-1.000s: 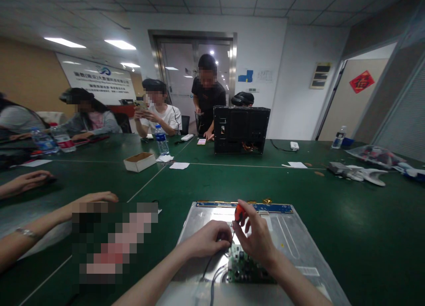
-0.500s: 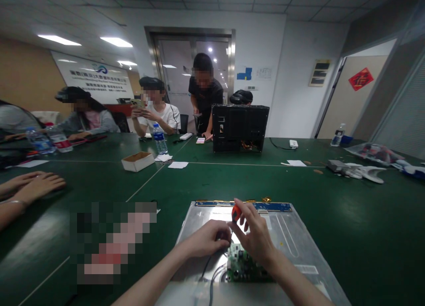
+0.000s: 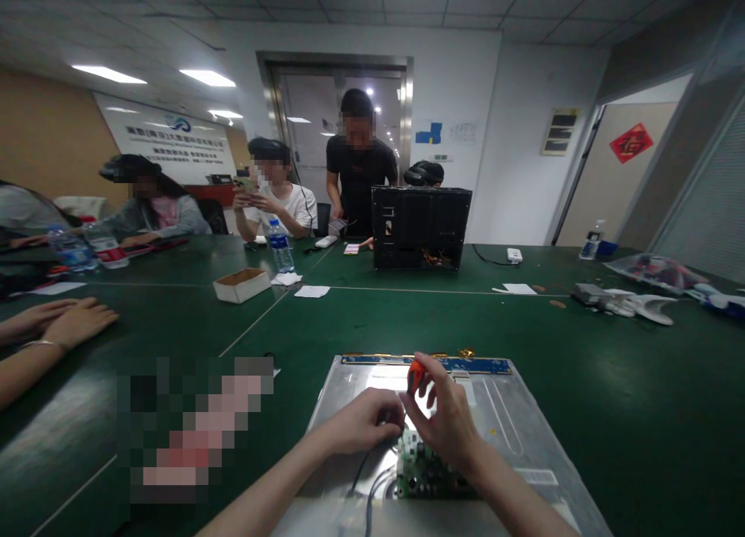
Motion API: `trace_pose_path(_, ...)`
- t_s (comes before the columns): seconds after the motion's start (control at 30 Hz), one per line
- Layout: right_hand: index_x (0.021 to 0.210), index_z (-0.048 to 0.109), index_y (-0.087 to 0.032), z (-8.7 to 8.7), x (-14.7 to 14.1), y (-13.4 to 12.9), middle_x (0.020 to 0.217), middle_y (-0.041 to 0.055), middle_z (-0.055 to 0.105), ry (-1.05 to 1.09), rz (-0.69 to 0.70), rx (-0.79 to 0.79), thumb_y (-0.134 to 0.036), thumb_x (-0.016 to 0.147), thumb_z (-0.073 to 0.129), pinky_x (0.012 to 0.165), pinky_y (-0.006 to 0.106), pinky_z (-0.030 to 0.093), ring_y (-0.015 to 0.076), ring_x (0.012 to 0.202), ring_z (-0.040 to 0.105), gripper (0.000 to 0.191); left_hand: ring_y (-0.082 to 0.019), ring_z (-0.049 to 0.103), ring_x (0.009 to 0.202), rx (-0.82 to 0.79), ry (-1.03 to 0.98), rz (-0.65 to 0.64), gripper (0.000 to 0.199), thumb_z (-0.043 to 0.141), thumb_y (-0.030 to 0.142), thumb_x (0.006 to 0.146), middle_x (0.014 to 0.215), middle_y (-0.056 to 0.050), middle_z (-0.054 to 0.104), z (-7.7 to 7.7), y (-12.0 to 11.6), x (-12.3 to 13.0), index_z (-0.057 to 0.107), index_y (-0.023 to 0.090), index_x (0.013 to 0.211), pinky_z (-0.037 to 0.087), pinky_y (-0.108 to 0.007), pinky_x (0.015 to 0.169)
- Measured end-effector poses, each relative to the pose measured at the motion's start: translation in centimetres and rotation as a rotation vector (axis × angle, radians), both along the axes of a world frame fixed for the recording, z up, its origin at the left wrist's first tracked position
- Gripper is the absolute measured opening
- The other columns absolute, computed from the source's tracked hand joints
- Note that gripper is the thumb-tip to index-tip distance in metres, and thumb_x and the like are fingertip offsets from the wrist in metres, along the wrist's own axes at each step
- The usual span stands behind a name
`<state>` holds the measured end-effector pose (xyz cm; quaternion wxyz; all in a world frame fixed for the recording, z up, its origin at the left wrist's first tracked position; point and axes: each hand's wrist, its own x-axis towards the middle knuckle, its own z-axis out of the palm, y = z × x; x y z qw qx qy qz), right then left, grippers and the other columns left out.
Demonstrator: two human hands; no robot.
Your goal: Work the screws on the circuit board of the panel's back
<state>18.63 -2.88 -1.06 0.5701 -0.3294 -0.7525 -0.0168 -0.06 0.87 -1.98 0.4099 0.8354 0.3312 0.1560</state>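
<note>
My right hand (image 3: 448, 414) grips the orange-and-black handle of a screwdriver (image 3: 415, 376), held upright with its shaft downward. Beside the shaft, my left hand (image 3: 372, 419) has its fingers curled in a pinch; what they hold is hidden. Both hands are over a flat metal display panel (image 3: 506, 413) lying on the table. Under my right forearm sits a green circuit board (image 3: 416, 471), and dark cables (image 3: 371, 498) run from its left side. Along the panel's far edge runs a narrow blue circuit strip (image 3: 489, 364).
On the green table (image 3: 582, 358) stand a black open-backed casing (image 3: 422, 226), a white box (image 3: 241, 285) and a water bottle (image 3: 280, 246). Another person's hands (image 3: 81, 323) rest at the left. Grey-and-white parts (image 3: 622, 298) lie at the right. Several people are around the table.
The screwdriver handle has turned slightly in my right hand, whose fingers have shifted a little. My left hand stays put. Across the table, the standing person has straightened and drawn a hand back.
</note>
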Motion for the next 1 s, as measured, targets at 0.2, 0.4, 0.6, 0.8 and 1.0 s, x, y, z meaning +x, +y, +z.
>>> trace_pose_path(0.2,0.152,0.032,-0.028,0.02,0.18,0.21,0.092,0.0042,0.065,-0.025,0.022,-0.023,-0.017,0.095,0.054,0.046,0.025,0.049,0.0155,0.059,0.058,0.063,-0.017,0.055,0.073,-0.017,0.016,0.026,0.013,0.058,0.009,0.074,0.078,0.000,0.060,-0.36,0.00,-0.05,0.063,0.016,0.084,0.043,-0.025,0.066)
trace_pose_path(0.4,0.154,0.029,-0.021,-0.04,-0.07,-0.08,0.085,0.0050,0.067,-0.006,-0.009,-0.019,-0.015,0.091,0.051,0.046,0.027,0.050,0.0166,0.057,0.059,0.067,-0.017,0.055,0.074,-0.001,0.025,0.001,0.011,0.058,0.010,0.076,0.080,0.000,0.061,-0.26,0.10,-0.02,0.062,0.017,0.083,0.044,-0.025,0.068)
trace_pose_path(0.6,0.149,0.033,-0.021,-0.14,-0.10,-0.13,0.085,0.0042,0.067,-0.001,-0.026,-0.006,-0.016,0.090,0.052,0.047,0.026,0.050,0.0156,0.057,0.060,0.062,-0.016,0.054,0.073,0.002,0.043,0.023,0.011,0.058,0.009,0.075,0.077,0.001,0.059,0.41,-0.19,0.12,0.062,0.016,0.082,0.042,-0.024,0.066)
trace_pose_path(0.8,0.150,0.033,-0.026,0.09,-0.01,0.05,0.086,0.0024,0.065,-0.002,0.001,-0.006,-0.019,0.095,0.053,0.046,0.025,0.048,0.0154,0.058,0.058,0.059,-0.016,0.053,0.071,-0.007,0.022,0.036,0.013,0.058,0.010,0.075,0.077,0.001,0.059,0.12,-0.25,0.07,0.063,0.016,0.084,0.041,-0.024,0.064)
trace_pose_path(1.0,0.153,0.032,-0.024,0.50,-0.01,-0.18,0.088,0.0049,0.064,-0.032,-0.017,-0.027,-0.019,0.097,0.050,0.046,0.027,0.050,0.0163,0.058,0.060,0.059,-0.016,0.055,0.073,0.021,0.013,0.026,0.011,0.059,0.012,0.076,0.079,0.000,0.061,0.07,-0.22,-0.02,0.064,0.016,0.085,0.043,-0.024,0.066)
